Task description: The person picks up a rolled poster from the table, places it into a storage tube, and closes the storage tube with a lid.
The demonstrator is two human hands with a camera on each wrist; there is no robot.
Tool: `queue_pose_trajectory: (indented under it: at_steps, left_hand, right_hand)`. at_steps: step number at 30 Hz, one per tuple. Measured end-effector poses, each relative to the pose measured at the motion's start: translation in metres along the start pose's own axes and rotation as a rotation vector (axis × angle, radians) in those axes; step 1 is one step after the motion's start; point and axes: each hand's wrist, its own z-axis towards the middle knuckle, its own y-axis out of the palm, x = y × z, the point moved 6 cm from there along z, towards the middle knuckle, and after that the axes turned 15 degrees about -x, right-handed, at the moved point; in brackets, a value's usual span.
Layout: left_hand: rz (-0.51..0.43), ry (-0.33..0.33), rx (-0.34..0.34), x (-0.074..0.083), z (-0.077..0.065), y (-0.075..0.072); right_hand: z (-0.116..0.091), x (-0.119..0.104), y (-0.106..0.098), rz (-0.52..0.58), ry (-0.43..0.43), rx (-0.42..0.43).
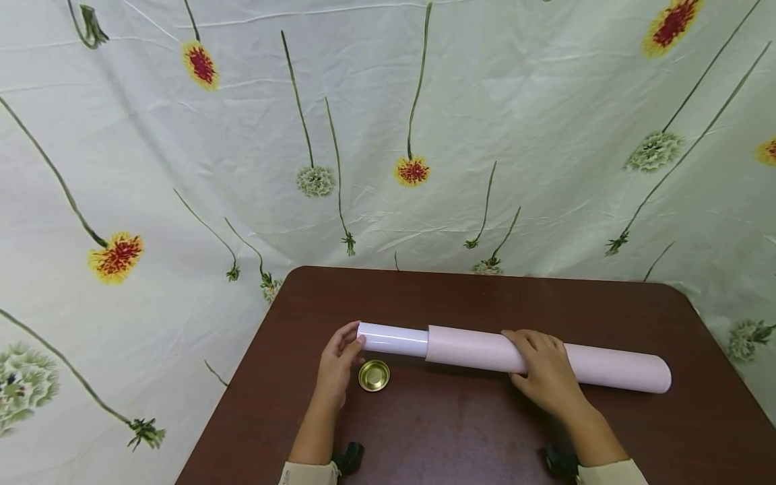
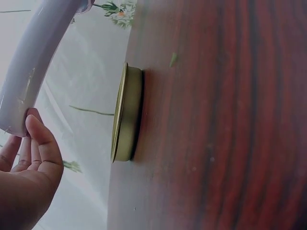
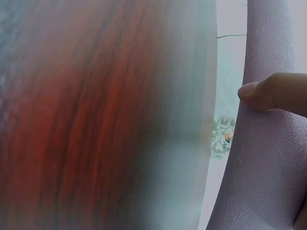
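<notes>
A long pink tube [image 1: 612, 367] with a wrinkled, leather-like surface extends across the table, tilted slightly down toward the right. From its left mouth sticks a glossy white rolled sheet [image 1: 394, 339]. My left hand [image 1: 339, 357] pinches the free end of this roll between thumb and fingers. Over the middle of the tube, my right hand [image 1: 543, 370] grips it from above, its thumb [image 3: 268, 93] pressed along the near side. Just below the roll, close to my left hand, a round gold metal lid [image 1: 374, 376] lies with its hollow side up.
Everything is over a dark reddish-brown wooden table [image 1: 461, 431] with rounded far corners. Behind it hangs a pale cloth [image 1: 533, 101] printed with flowers on long stems. Black wrist camera mounts [image 1: 349, 459] sit by both cuffs.
</notes>
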Motion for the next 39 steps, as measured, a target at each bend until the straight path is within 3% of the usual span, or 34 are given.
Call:
queue_pose_trajectory:
  at_steps: [39]
  left_hand:
    - [0.015,-0.001,-0.040,0.000,0.000,0.011]
  right_hand:
    - [0.006,-0.007,0.003,0.006,-0.010,-0.008]
